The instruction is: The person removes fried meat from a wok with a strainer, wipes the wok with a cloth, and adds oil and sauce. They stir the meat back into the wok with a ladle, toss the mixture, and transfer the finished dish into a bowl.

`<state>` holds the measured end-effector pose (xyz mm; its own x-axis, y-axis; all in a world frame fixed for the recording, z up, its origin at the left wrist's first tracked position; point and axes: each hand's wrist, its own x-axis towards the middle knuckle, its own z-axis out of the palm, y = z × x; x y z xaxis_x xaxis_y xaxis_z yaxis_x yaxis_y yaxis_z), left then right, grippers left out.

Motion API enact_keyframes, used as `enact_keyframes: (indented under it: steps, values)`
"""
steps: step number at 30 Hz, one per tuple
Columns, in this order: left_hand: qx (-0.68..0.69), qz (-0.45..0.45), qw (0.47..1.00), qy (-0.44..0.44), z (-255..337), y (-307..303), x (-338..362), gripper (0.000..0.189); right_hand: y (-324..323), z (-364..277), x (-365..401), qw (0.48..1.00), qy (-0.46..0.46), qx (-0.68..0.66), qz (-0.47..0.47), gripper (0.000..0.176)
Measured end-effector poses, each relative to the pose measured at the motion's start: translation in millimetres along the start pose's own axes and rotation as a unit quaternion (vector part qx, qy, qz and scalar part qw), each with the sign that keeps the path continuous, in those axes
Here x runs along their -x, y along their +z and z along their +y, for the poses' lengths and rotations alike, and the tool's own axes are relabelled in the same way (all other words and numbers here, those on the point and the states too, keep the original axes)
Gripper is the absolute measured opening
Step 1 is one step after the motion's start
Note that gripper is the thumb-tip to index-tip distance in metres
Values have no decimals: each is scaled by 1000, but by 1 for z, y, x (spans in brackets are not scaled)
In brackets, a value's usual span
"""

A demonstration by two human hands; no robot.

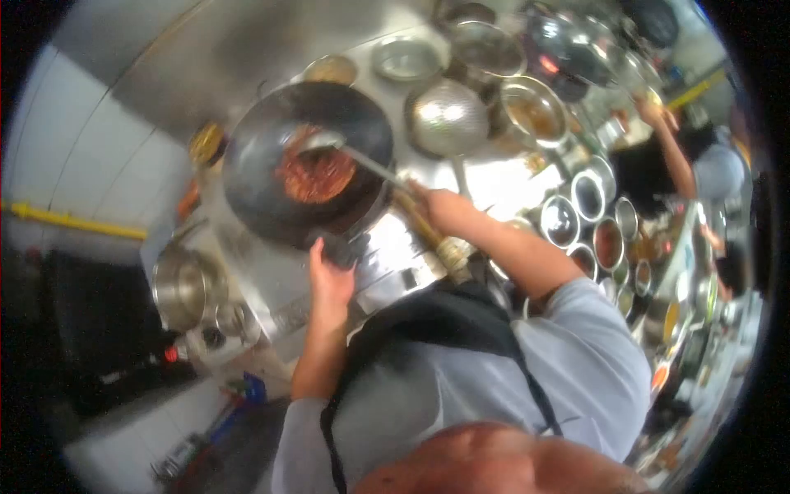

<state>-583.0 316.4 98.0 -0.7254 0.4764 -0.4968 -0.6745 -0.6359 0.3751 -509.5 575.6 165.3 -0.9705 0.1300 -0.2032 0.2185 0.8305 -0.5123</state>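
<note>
A large dark wok (pixel 255 189) stands on the steel stove, with reddish-brown food (pixel 317 183) at its centre. Closed round the long handle of a metal ladle, my right hand (pixel 440 210) is to the right of the wok. The bowl of the ladle (pixel 322 142) rests over the upper part of the food. My left hand (pixel 332 276) is at the wok's near edge, its fingers around a dark cloth (pixel 341 249) that touches the rim.
A perforated strainer (pixel 448 118) and a pot of brown liquid (pixel 535 114) stand right of the wok. Several seasoning bowls (pixel 560 221) lie farther right. Steel pots (pixel 181 290) are at the left. Another person's arm (pixel 671 152) reaches in at the upper right.
</note>
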Motion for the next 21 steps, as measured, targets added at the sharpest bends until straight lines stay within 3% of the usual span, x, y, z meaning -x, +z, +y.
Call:
enact_keyframes:
  steps: [1, 2, 3, 4, 7, 9, 11, 12, 14, 17, 18, 19, 20, 21]
  values:
    - [-39, 54, 998, 11, -4, 1, -5, 39, 3, 5, 4, 997, -73, 5, 28, 55]
    - [-43, 41, 998, 5, -8, 8, -12, 39, 3, 0, 2, 998, -31, -60, -4, 55]
    - [-50, 101, 994, 4, -10, 11, -15, 39, 4, -8, 8, 997, 34, -62, -28, 55]
    - [-57, 167, 984, 6, -10, 9, -15, 39, 3, -10, 14, 998, 17, -60, -29, 56]
    - [6, 103, 994, -40, -11, 26, -9, 37, 9, 16, 7, 993, -60, 64, -75, 58]
    - [-3, 107, 994, -25, -17, 19, -15, 31, -14, -9, -8, 995, 53, 3, -89, 57]
    - [-29, 108, 991, -75, -20, -6, -38, 25, -9, -23, -21, 994, 83, 36, -55, 54]
    - [-12, 120, 991, -66, -22, -20, -47, 25, 8, -18, -28, 997, 63, 46, -4, 53]
    - [13, 44, 997, -55, -33, -34, -60, 23, 37, -5, -48, 997, 35, 61, -1, 53]
    - [27, 95, 993, -68, -26, -31, -55, 20, 23, -8, -54, 993, -24, 118, 18, 53]
    - [-60, 94, 994, 1, -21, -20, -35, 19, 5, -24, -50, 995, -16, 90, -38, 53]
    - [-211, 45, 958, 187, -21, -12, -15, 20, -7, -33, -46, 994, -1, 66, -90, 52]
    - [-82, 33, 990, 110, -28, -33, -39, 23, -4, -35, -42, 993, 35, 19, -115, 52]
    - [32, 29, 999, -32, -16, -16, -32, 25, 5, -29, -37, 988, 81, -27, -126, 52]
